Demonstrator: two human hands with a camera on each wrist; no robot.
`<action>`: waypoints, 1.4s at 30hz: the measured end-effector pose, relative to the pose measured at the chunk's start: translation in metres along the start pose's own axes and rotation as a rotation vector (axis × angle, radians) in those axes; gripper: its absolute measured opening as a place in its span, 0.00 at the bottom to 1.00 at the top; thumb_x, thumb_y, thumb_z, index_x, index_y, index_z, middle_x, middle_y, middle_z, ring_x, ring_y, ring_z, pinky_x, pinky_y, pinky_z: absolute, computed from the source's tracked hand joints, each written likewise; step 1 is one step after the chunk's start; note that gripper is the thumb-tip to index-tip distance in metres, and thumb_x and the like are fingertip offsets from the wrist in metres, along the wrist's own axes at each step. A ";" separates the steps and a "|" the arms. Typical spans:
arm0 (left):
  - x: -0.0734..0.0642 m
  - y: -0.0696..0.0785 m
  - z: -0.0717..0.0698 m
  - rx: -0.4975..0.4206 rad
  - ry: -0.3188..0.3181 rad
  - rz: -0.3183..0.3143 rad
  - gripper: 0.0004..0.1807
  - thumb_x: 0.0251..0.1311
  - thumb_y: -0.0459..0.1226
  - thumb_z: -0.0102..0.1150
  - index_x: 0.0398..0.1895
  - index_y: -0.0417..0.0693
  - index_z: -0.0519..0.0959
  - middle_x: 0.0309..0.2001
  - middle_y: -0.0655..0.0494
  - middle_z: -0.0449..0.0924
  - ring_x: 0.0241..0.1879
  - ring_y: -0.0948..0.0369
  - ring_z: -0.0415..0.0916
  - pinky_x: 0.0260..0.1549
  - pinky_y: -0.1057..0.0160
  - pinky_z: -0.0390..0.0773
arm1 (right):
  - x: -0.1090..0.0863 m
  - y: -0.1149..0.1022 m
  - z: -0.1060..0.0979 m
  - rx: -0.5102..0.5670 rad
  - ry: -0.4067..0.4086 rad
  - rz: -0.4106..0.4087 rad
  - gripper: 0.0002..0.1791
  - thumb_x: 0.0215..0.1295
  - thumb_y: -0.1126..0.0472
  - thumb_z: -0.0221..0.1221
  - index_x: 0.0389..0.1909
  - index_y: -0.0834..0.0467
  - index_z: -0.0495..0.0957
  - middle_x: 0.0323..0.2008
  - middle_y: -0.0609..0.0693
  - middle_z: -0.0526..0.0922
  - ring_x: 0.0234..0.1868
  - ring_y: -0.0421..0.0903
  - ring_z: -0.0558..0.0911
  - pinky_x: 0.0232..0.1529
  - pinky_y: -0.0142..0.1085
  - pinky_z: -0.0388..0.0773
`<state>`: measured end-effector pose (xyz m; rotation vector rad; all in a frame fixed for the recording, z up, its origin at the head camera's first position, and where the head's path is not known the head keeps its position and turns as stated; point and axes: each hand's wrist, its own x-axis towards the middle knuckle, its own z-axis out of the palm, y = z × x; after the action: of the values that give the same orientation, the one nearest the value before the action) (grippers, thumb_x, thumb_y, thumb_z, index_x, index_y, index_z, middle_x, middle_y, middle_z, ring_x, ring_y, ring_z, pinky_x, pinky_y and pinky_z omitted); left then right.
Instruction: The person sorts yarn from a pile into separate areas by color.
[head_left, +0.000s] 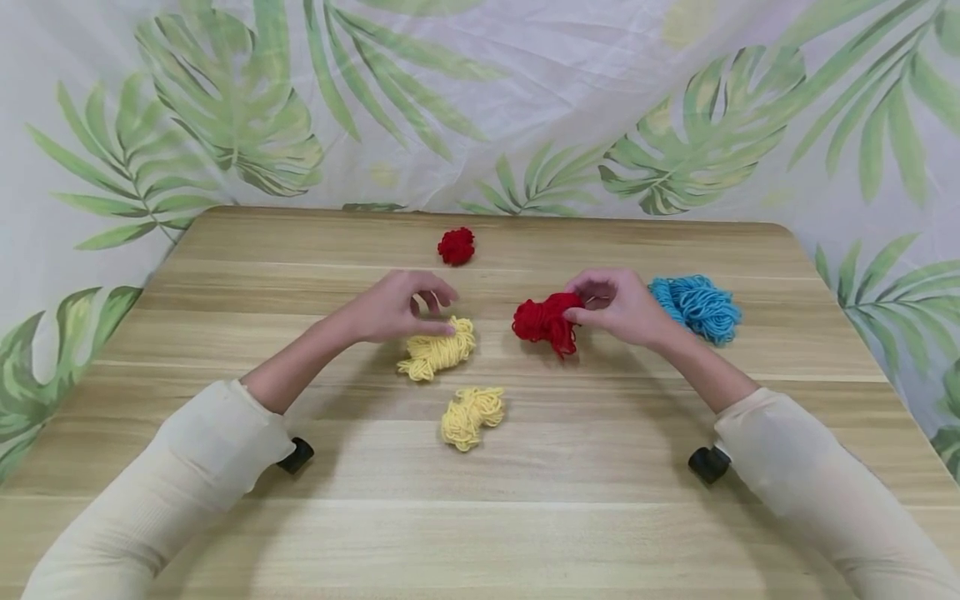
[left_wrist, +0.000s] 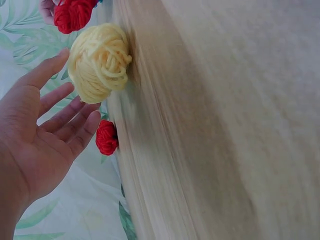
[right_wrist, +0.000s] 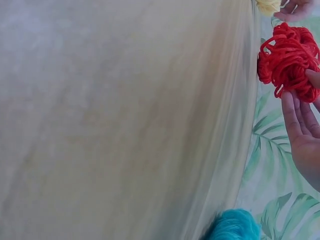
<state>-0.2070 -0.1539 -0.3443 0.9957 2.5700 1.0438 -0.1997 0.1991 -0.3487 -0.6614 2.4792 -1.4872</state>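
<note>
Between thumb and fingers, my right hand [head_left: 621, 307] pinches a bundle of red yarn [head_left: 546, 322] at its right end. The right wrist view shows the thumb pressed on this loose, loopy red bundle [right_wrist: 290, 60]. My left hand [head_left: 393, 308] hovers beside a bundle of yellow yarn [head_left: 441, 350], fingers spread and loosely bent. In the left wrist view its thumb tip comes close to the yellow bundle [left_wrist: 100, 62]; whether it touches cannot be told. A second yellow bundle [head_left: 472, 418] lies nearer to me on the table.
A small red yarn ball [head_left: 457, 247] sits toward the back of the wooden table [head_left: 525, 533]. Behind my right hand lies a blue yarn bundle [head_left: 697, 308]. A leaf-patterned cloth [head_left: 480, 100] hangs beyond the table's far edge.
</note>
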 end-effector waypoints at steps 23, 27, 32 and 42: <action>-0.015 0.004 0.004 0.010 -0.064 -0.010 0.30 0.55 0.37 0.79 0.58 0.30 0.80 0.48 0.45 0.85 0.47 0.50 0.82 0.42 0.53 0.84 | 0.018 0.004 0.002 -0.065 0.036 0.062 0.15 0.66 0.67 0.69 0.52 0.69 0.83 0.45 0.63 0.86 0.44 0.50 0.85 0.41 0.27 0.81; -0.016 0.003 0.004 0.025 -0.069 -0.010 0.31 0.53 0.37 0.81 0.58 0.32 0.81 0.48 0.45 0.84 0.47 0.49 0.82 0.42 0.52 0.84 | 0.024 0.003 0.004 -0.062 0.047 0.072 0.15 0.66 0.67 0.69 0.52 0.68 0.83 0.46 0.63 0.86 0.46 0.52 0.85 0.42 0.27 0.82; -0.017 0.004 0.003 0.040 -0.078 0.009 0.31 0.52 0.36 0.81 0.58 0.33 0.82 0.50 0.44 0.85 0.47 0.49 0.82 0.42 0.52 0.85 | 0.033 0.001 0.007 -0.038 0.069 0.080 0.15 0.66 0.68 0.69 0.51 0.68 0.82 0.45 0.63 0.85 0.45 0.50 0.85 0.41 0.27 0.81; -0.018 0.005 0.003 0.057 -0.104 0.014 0.27 0.51 0.35 0.81 0.56 0.36 0.85 0.51 0.45 0.85 0.45 0.51 0.82 0.40 0.57 0.85 | 0.048 -0.003 0.014 -0.001 0.113 0.070 0.13 0.66 0.69 0.68 0.49 0.70 0.83 0.43 0.64 0.85 0.41 0.47 0.84 0.40 0.27 0.81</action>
<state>-0.1893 -0.1613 -0.3442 1.0539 2.5250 0.9018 -0.2362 0.1650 -0.3496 -0.4991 2.5577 -1.5372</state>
